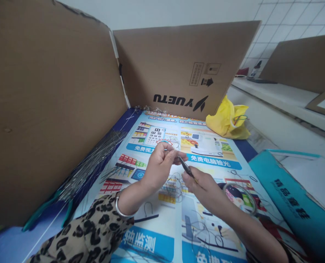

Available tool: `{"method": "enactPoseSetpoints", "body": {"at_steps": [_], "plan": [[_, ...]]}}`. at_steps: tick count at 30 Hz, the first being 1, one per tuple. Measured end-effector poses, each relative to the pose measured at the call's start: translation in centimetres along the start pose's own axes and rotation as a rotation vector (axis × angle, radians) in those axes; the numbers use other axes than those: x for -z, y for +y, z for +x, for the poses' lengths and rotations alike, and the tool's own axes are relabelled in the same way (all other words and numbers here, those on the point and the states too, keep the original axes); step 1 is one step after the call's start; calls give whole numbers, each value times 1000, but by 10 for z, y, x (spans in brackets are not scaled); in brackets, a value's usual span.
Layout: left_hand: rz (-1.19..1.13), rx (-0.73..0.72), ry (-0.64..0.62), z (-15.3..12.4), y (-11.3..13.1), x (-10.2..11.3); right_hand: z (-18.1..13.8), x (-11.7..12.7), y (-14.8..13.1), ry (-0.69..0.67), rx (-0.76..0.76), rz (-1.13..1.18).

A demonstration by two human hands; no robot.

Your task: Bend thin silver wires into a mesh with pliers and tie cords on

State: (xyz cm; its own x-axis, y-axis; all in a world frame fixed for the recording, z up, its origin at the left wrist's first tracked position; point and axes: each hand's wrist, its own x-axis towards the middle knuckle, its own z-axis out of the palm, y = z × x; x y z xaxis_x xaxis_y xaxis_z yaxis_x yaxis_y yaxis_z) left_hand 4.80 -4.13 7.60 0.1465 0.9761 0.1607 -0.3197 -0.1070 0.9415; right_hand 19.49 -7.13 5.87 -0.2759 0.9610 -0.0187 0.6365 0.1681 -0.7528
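Observation:
My left hand is closed in a pinch on a thin metal wire above a printed poster that covers the table. My right hand is closed around a small dark plier-like tool whose tip meets the left fingers. Thin wire pieces and loops lie on the poster just beneath both hands. The left arm wears a leopard-print sleeve and a silver bangle.
Tall cardboard walls stand at the left and back. A bundle of straight wires leans along the left wall beside teal-handled pliers. A yellow bag sits at the back right, a teal box at the right.

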Motion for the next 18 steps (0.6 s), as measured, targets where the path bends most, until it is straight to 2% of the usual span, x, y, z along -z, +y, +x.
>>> {"method": "enactPoseSetpoints", "body": {"at_steps": [9, 12, 18], "plan": [[7, -15, -25, 1, -1, 2, 1, -2, 3, 10, -4, -16], [26, -60, -56, 2, -2, 5, 0, -5, 3, -38, -23, 152], [27, -146, -102, 4, -8, 10, -1, -6, 0, -244, -41, 586]]}}
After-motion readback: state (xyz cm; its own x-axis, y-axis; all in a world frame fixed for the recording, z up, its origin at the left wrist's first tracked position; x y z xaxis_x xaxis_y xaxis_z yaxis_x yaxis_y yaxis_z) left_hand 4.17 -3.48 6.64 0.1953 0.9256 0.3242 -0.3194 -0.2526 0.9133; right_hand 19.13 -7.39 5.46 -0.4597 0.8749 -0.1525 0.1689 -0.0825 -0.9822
